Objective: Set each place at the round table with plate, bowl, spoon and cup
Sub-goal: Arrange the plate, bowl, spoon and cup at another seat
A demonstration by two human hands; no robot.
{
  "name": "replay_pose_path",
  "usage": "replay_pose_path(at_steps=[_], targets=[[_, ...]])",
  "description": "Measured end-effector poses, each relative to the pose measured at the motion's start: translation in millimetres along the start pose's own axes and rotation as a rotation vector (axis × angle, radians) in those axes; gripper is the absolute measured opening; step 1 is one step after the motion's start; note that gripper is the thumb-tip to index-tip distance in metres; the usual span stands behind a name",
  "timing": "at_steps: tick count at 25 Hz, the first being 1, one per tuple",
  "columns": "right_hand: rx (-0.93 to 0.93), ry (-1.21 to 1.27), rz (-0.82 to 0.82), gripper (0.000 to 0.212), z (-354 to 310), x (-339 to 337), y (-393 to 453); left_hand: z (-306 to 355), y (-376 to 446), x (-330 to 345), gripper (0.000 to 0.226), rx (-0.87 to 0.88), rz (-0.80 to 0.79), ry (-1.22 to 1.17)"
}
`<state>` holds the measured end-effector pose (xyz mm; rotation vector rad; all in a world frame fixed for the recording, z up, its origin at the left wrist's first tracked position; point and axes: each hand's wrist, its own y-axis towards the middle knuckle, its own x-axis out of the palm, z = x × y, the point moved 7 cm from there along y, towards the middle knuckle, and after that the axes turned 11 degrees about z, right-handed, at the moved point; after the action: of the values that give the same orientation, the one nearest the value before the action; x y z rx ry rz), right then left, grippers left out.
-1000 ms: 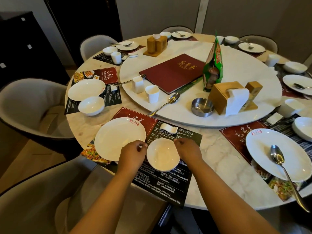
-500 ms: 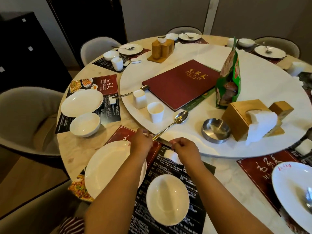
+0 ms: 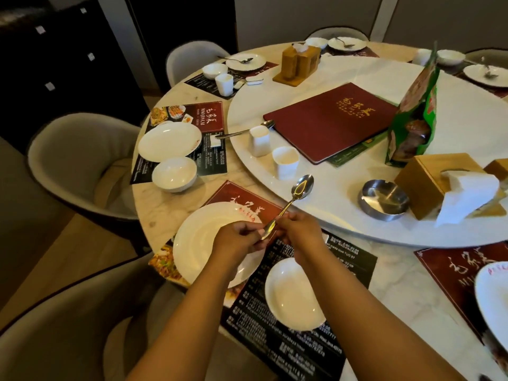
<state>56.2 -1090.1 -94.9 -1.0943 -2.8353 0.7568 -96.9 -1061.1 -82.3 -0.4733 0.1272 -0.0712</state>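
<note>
A metal spoon (image 3: 299,189) points up and right, its bowl over the turntable's near edge. My left hand (image 3: 238,237) and my right hand (image 3: 298,232) both pinch its handle, above the near place. That place has a white plate (image 3: 198,240) on the left and a white bowl (image 3: 292,294) on the right, both on a printed placemat (image 3: 349,264). Two white cups (image 3: 285,162) stand on the white turntable (image 3: 343,215), with a second spoon (image 3: 242,132) behind them. The place to the left holds a plate (image 3: 169,141) and a bowl (image 3: 174,174).
On the turntable lie a red menu (image 3: 332,119), a green bag (image 3: 415,116), a metal ashtray (image 3: 383,199) and a wooden tissue box (image 3: 437,182). Grey chairs (image 3: 77,160) ring the table. Places further round hold plates, bowls, spoons and cups.
Both hands left the bowl, reached to the turntable's edge and took hold of the spoon's handle. The spoon is now lifted and drawn back towards the near place.
</note>
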Motion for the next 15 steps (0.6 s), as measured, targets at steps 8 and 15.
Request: replay_pose_path(at_steps=[8,15], targets=[[-0.035,-0.203,-0.232,0.013,22.3,37.7,-92.9,-45.5,-16.7,-130.4,0.041,0.077,0.586,0.168],[-0.104,-0.488,-0.184,0.023,52.5,61.3,-98.1,-78.8,-26.9,-128.2,0.047,-0.059,0.491,-0.008]])
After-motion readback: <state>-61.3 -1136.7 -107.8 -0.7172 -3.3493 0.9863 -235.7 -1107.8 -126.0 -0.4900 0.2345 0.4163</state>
